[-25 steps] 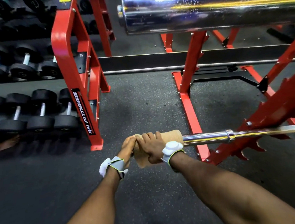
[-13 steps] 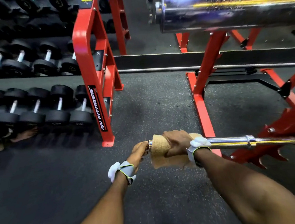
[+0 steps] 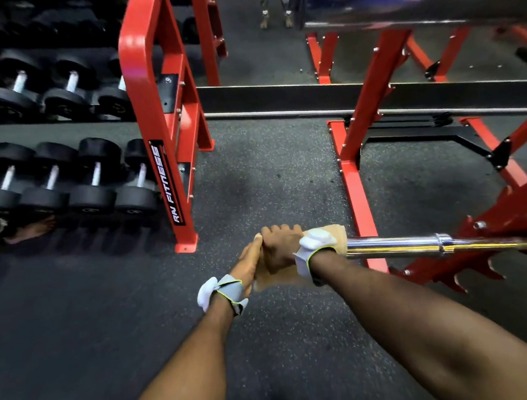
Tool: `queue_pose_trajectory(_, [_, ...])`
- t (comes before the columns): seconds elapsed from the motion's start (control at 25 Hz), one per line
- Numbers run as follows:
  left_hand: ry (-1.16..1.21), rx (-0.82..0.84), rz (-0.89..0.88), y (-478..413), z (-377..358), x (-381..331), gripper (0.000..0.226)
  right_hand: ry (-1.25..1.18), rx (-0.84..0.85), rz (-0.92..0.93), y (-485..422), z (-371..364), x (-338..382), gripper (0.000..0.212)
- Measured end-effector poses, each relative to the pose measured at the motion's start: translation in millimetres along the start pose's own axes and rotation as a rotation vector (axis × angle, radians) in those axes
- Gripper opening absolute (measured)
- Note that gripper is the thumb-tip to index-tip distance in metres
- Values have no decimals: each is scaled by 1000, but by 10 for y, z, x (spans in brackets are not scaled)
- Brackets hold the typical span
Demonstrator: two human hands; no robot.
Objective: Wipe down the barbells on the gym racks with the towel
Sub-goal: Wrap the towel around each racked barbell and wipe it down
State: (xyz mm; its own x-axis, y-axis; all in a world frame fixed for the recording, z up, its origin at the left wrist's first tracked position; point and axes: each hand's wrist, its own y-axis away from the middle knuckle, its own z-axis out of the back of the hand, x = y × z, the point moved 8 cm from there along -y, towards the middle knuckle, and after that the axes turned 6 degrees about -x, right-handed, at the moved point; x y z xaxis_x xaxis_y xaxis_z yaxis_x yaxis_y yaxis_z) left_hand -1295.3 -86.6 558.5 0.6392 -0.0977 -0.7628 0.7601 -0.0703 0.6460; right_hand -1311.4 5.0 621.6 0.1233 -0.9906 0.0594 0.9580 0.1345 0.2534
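- The right hand (image 3: 279, 249) is curled knuckles-up round the tan towel (image 3: 337, 234), which is wrapped over the free end of the barbell (image 3: 392, 247); it clamps cloth and steel together.
- The left hand (image 3: 249, 264) lies against the right from the 8 o'clock side. Its fingers look straight, with the tips touching the towel at the bar's end face. Whether the thumb hooks the cloth cannot be told.
- The two hands are together and touching, each with a grey-and-white band (image 3: 223, 293) at the wrist.
- A loose flap of towel hangs under the right hand.
- From the hands the bare chrome runs off toward 3 o'clock, so the bar's long axis lies on the 9-to-3 line, across the person's front, with the hands at its 9 o'clock tip.
- A collar (image 3: 443, 244) rings the sleeve farther along, and beyond it the bar rests on the red rack (image 3: 509, 212).
- The right hand is the nearer one to the unwiped length, so a stroke toward 3 o'clock would likely be led by it, with the left only steadying the end.
- Another chrome bar (image 3: 413, 1) lies blurred at 1 o'clock, high up, and probably awaits its turn.
- Dumbbells (image 3: 91, 194) sit at 10 o'clock, well apart from the hands.
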Motion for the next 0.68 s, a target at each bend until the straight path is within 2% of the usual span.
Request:
queue_pose_trajectory(0.16, [-195,51,-39,58,41,-52,32,-311,278,65,-261,-159,-110,39])
queue_pose_trajectory(0.24, [-249,108,-45,79,97,-50,48,-396,289,90,-256,-152,-139,32])
queue_pose_trajectory(0.28, [-245,120,-30,42,106,-31,56,-401,257,112,-217,-115,-133,41])
queue_pose_trajectory(0.36, [-261,93,-15,35,127,-50,55,-319,136,117,-102,-83,-146,57])
queue_pose_trajectory(0.44, [-270,55,13,60,104,-105,50,-159,-75,119,18,-36,-155,53])
queue_pose_trajectory(0.56, [-318,105,1,118,5,-184,44,31,-395,155,227,-30,-141,45])
queue_pose_trajectory(0.64, [-353,140,-13,130,3,-194,48,57,-487,165,355,-41,-184,53])
queue_pose_trajectory(0.68, [-361,141,-14,139,23,-205,48,53,-470,185,369,-27,-222,58])
